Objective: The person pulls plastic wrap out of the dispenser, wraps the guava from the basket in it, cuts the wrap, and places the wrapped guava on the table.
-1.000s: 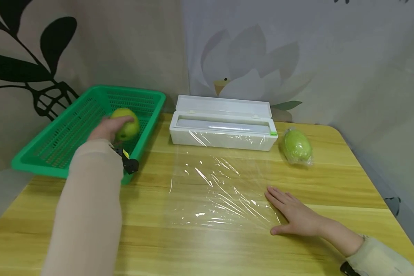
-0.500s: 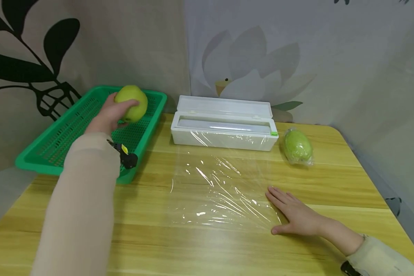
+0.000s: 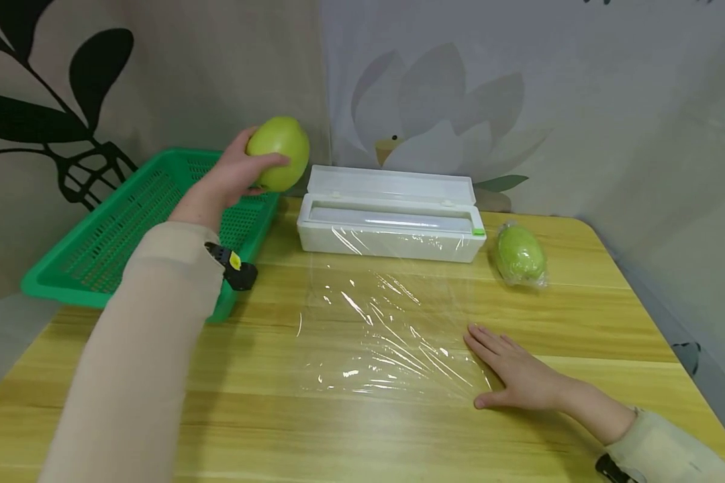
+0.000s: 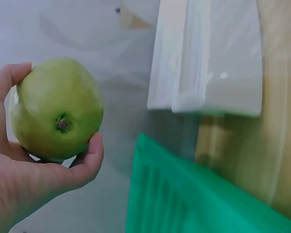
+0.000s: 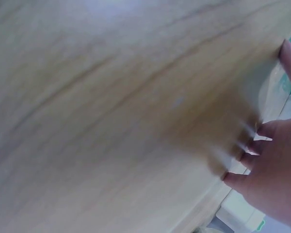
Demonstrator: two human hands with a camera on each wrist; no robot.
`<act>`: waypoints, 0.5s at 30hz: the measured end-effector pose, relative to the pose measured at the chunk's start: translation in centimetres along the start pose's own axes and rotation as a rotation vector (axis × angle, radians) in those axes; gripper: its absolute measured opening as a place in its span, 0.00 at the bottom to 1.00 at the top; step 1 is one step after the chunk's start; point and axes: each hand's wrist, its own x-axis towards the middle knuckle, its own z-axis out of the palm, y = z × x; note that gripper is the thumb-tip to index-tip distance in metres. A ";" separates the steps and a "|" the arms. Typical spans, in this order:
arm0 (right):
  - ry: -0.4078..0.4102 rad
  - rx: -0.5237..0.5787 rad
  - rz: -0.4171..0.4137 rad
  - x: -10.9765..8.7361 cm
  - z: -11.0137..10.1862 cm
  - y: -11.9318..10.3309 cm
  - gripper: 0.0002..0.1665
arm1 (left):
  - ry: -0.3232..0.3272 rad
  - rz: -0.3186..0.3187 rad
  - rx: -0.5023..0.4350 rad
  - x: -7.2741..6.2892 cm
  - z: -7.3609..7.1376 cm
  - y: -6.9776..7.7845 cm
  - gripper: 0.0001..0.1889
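My left hand (image 3: 232, 174) grips a green apple (image 3: 280, 151), raised over the right rim of the green basket (image 3: 66, 295). In the left wrist view the fingers and thumb curl round the apple (image 4: 58, 102), its small brown end facing the camera. With fingers spread, my right hand (image 3: 513, 372) rests at the lower right corner of a clear sheet of cling film (image 3: 387, 335) spread on the table. That sheet runs out from the front of a white cling film box (image 3: 393, 245), whose lid stands up and whose roll shows inside.
Another green fruit (image 3: 519, 255), wrapped in film, sits right of the box. The wooden table (image 3: 580, 335) meets a patterned wall (image 3: 580, 134) behind. A dark wrist device (image 3: 235, 268) is strapped on the left sleeve.
My left hand has lifted the apple up out of the basket and moved it right, toward the box. The right hand, film and wrapped fruit have stayed put.
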 end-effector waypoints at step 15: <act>0.013 -0.008 0.000 -0.4 0.1 0.1 0.59 | -0.268 0.175 0.039 -1.5 5.3 2.1 0.44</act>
